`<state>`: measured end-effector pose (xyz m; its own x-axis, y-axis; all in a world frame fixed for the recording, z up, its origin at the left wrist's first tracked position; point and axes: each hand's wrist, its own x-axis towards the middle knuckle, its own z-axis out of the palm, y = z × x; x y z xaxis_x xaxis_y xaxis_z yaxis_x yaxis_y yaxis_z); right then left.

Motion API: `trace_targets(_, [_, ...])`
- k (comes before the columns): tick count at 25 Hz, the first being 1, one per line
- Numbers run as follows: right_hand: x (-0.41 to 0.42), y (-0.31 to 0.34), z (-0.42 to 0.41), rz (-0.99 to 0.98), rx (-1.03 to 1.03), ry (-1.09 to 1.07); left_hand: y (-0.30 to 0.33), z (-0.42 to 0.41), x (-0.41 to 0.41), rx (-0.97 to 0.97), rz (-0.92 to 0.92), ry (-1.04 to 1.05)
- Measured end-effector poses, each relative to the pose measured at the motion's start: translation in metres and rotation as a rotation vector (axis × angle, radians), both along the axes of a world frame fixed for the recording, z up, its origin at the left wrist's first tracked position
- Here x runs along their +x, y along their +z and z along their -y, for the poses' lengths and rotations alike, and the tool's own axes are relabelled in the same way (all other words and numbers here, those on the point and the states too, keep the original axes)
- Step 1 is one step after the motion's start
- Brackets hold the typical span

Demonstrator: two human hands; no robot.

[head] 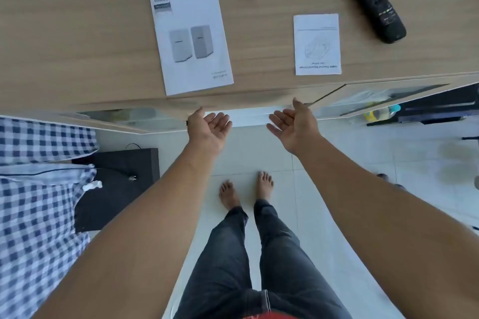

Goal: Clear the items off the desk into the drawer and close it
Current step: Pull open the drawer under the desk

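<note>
Drawer front hard to make out under desk (pixel 77 46) edge. Remote (pixel 373 4) long axis runs diagonally, far-left to near-right. Left hand (pixel 208 128) and right hand (pixel 293 124): grip apart, palms up, empty.

A blue checked cloth (pixel 39 202) lies left of a black box (pixel 116 189) on white floor tiles (pixel 388 163).

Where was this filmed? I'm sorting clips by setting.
Most likely a room in a home, perhaps a bedroom. A wooden desk holds household things: a remote control and product manuals. Checked bedding lies at the left, and the person stands barefoot on a tiled floor.
</note>
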<state>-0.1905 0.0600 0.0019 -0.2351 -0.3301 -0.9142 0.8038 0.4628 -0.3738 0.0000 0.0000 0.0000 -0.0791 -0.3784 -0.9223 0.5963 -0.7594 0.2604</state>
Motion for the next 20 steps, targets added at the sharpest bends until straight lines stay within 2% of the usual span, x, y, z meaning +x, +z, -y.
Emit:
trace_targets(4, [-0.008, -0.043, 0.017, 0.126, 0.037, -0.212, -0.041, 0.015, -0.006, 0.086, -0.006, 0.188])
trace_targets(8, [-0.017, -0.068, 0.027, 0.2, 0.032, -0.349, -0.069, 0.021, -0.003, 0.093, 0.01, 0.248])
trace_targets(20, [-0.022, -0.081, 0.009, 0.251, -0.003, -0.412, -0.095, 0.007, 0.007, 0.062, 0.036, 0.199])
